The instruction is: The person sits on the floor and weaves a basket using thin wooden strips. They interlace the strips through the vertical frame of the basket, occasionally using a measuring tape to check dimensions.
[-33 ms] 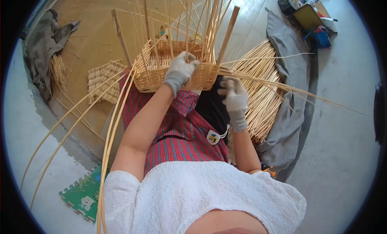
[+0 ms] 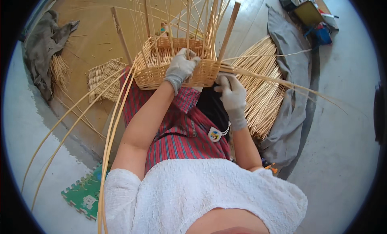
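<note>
A woven basket point(image 2: 141, 79) with tall upright stakes point(image 2: 233, 16) and loose canes rests over my lap on striped cloth point(image 2: 133, 97). My gloved left hand point(image 2: 181, 69) grips its near wall at the rim, fingers curled over beside the stakes. My gloved right hand point(image 2: 230, 93) is just outside and below the basket's right corner, fingers bent up by long weaving strands point(image 2: 274, 79) that stick out to the right; what they hold I cannot make out. More long canes point(image 2: 115, 113) trail from the left corner down past my left arm.
A flat woven piece point(image 2: 102, 83) lies at left, near grey cloth point(image 2: 44, 44) and cane offcuts. At right a pile of canes point(image 2: 258, 109) lies on grey cloth point(image 2: 288, 129). A green foam mat point(image 2: 80, 193) is at lower left; assorted items point(image 2: 306, 12) lie at upper right.
My right hand has risen slightly toward the basket's corner and the right-hand strands have shifted. The basket and my left hand sit slightly higher in the picture.
</note>
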Motion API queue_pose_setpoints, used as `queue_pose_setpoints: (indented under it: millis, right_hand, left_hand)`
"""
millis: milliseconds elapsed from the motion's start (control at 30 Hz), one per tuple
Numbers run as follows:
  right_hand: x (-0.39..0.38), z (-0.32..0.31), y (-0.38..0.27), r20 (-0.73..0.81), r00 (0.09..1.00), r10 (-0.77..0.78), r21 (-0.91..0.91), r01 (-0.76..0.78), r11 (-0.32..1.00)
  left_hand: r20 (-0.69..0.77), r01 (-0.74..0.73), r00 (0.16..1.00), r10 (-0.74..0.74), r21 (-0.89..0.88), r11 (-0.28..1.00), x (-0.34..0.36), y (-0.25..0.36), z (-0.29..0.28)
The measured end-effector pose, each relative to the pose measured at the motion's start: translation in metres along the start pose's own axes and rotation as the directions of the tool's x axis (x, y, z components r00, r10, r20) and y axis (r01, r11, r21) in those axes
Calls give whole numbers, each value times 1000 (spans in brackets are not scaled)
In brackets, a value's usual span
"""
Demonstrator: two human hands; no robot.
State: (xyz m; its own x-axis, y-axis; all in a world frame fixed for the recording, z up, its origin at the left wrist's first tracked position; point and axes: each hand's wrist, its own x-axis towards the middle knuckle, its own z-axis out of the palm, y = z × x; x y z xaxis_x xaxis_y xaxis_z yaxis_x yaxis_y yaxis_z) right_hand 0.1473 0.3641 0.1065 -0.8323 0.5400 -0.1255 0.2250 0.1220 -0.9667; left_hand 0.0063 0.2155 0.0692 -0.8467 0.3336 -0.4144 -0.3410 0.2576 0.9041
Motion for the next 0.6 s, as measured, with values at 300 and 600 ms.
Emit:
queue_pose_setpoints:
  millis: [300, 600]
  right_hand:
    - [13, 54, -5, 28, 918, -397, -411, 372, 832]
    - [-97, 194, -67, 560, 254, -789, 282, 837, 470]
  left_hand:
    - [-522, -404, 738, 429, 168, 899, -66, -100, -98]
    - [-356, -474, 871, 337, -432, 767, -75, -102, -158]
